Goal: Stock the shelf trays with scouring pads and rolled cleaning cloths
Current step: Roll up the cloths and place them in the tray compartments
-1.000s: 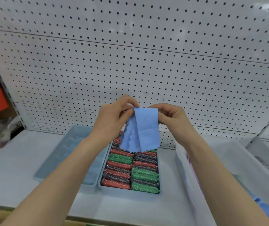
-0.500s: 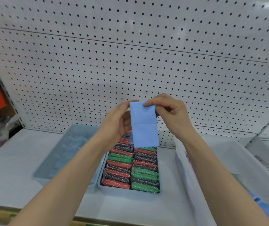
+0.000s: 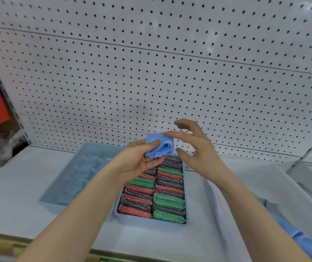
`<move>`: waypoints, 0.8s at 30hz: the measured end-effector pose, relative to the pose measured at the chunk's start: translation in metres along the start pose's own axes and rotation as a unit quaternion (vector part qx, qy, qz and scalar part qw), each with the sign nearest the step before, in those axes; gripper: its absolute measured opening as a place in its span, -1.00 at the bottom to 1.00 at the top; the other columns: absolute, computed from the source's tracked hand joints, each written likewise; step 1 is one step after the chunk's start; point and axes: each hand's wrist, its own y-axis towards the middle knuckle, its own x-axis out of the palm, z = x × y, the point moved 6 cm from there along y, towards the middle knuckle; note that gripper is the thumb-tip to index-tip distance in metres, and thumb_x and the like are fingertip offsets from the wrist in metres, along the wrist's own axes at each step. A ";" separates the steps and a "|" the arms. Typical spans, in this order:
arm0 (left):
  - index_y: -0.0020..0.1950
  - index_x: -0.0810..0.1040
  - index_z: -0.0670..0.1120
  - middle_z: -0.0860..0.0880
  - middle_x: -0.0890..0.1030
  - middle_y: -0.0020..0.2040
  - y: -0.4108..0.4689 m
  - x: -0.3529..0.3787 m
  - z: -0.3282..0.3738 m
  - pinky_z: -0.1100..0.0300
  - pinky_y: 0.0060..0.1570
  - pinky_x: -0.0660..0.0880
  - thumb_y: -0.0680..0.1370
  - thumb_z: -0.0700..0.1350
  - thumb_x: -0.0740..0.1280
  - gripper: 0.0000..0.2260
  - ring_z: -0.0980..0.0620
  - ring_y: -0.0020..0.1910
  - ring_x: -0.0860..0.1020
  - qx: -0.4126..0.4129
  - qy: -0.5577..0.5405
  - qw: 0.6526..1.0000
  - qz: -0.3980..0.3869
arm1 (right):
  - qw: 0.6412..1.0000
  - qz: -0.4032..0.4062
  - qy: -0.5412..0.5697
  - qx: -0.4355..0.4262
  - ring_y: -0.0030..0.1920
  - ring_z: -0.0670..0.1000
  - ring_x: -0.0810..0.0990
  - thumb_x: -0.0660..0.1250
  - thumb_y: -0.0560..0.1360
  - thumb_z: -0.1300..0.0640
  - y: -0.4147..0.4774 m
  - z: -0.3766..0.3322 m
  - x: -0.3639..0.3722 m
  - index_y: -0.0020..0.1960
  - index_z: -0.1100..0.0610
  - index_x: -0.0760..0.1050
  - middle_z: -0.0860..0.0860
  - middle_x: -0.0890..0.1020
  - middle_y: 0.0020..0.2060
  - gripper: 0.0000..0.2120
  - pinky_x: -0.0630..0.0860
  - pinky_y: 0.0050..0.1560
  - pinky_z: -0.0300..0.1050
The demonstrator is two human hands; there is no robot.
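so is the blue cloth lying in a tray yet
No, the left hand holds the blue cloth up above the scouring pads.

The cloth [image 3: 161,146] in the left hand [image 3: 140,163] is light blue. Below that hand, the pads [image 3: 168,201] are red, green and dark grey, all sparkly (like glitter). The tray [image 3: 56,193] to the left of the hand is pale blue. Behind the hand, the wall [image 3: 151,72] is white with rows of small black dots.
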 end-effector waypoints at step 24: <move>0.31 0.46 -0.19 -0.14 0.63 0.16 -0.004 0.003 -0.007 0.21 0.02 0.58 0.49 -0.21 0.39 -0.61 -0.04 0.07 0.63 0.170 0.062 0.983 0.012 | 0.911 0.031 0.296 0.286 -0.23 -0.05 0.44 0.54 0.38 0.22 -0.004 0.036 0.032 -0.05 0.08 0.51 0.01 0.51 -0.25 -0.75 0.40 -0.18 -0.17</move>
